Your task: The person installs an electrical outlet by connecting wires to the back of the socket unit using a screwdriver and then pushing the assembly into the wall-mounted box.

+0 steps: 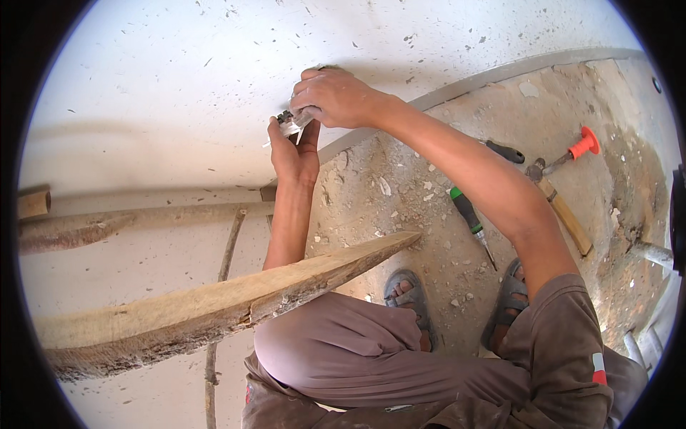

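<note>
My left hand [291, 159] is raised against the speckled white wall [179, 86], with thumb and fingers closed around a small white plastic fitting with dark parts [287, 125]. Just above it, my right hand [339, 96] reaches in from the right with its fingers bent and closed. Its fingertips meet at the upper side of the fitting, by a greyish bit whose kind I cannot make out. Behind the right knuckles a dark spot shows on the wall. Pale dust coats the right fingers.
A rough wooden plank [214, 304] slants across above my left knee. On the rubble-strewn floor [400, 207] lie a green-and-black screwdriver [468, 211], a wooden-handled hammer [568, 218], a chisel with a red guard [582, 145] and a black-handled tool [506, 151]. A thin stick [230, 247] stands left.
</note>
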A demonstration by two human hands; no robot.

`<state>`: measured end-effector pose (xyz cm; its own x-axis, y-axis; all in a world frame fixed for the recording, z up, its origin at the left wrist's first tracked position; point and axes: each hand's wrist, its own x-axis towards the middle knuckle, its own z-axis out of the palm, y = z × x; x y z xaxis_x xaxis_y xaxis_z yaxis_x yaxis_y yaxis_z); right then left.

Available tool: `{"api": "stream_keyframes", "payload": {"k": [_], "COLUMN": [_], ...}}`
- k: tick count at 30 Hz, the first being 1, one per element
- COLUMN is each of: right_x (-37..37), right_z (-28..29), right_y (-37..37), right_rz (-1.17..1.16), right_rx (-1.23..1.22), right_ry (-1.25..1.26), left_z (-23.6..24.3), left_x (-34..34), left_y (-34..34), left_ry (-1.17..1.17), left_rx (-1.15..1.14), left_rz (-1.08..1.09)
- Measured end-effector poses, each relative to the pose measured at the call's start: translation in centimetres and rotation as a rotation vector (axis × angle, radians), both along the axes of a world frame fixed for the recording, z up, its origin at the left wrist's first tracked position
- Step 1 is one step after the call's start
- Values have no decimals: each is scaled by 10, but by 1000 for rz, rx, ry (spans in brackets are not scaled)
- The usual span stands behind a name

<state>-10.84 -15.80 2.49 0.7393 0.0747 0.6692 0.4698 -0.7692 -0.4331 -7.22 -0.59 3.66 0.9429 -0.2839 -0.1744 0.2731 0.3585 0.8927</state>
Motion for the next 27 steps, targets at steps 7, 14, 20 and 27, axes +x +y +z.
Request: {"api": "stream_keyframes", "payload": {"k": [7, 14, 20, 27], "right_x": [-1, -4, -5, -5], "right_z": [1, 2, 4, 3], "right_y": [2, 9, 9, 10], "right_rz": [-32, -121, -97, -103], "right_rx": [-45, -58, -29, -29], "right_ry": [-6, -13, 35, 52], "left_z": [1, -3, -1, 3], "left_x": [1, 6, 7, 4], "left_y": [1, 6, 9, 8], "left_ry": [7, -97, -140, -97], "left_rx": [8, 25, 68, 63], "left_rz": [-7, 5, -6, -15]}}
